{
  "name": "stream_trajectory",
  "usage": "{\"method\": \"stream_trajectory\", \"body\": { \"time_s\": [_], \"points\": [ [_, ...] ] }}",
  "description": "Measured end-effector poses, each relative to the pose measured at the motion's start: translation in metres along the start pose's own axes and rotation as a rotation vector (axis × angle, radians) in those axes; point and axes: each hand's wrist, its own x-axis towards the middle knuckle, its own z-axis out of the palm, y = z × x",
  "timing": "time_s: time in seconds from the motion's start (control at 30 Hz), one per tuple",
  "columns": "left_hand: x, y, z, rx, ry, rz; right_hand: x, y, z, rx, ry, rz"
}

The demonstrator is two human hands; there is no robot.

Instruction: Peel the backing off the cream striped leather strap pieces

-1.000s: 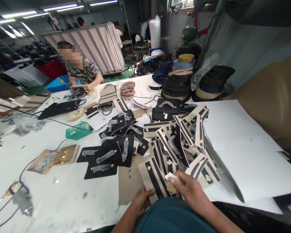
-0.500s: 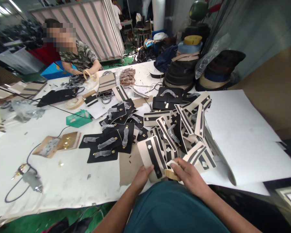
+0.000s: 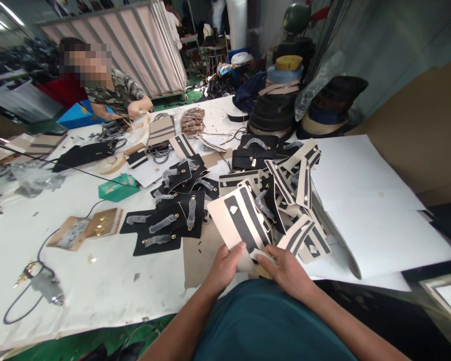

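My left hand grips the lower left edge of a beige bag panel, thumb on top. The panel has black stripes along it and a small white patch on one of them. At its lower right corner, my right hand pinches a small white piece between thumb and fingers. A yellowish-tan piece shows under the right fingers, mostly hidden. Beyond my hands lies a heap of similar striped panels, with a black panel carrying a wrapped handle among them.
Black panels with wrapped handles lie left of my hands, near an open box of brass fittings. A green box and a corded tool are further left. Strap rolls stand behind. Across the table a person works.
The striped panel has tilted and come closer to my right hand. My right hand has moved left, bringing the white piece onto the panel's lower corner. The whole view has shifted slightly.
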Motion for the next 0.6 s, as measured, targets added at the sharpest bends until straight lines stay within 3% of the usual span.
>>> {"method": "stream_trajectory", "body": {
  "time_s": [0.2,0.6],
  "points": [
    [-0.001,0.006,0.014,-0.015,-0.133,0.130,0.000,0.001,0.000,0.042,0.019,0.030],
    [0.004,0.000,0.032,0.039,0.166,0.006,0.005,0.008,0.007,-0.131,0.033,-0.042]
  ]
}}
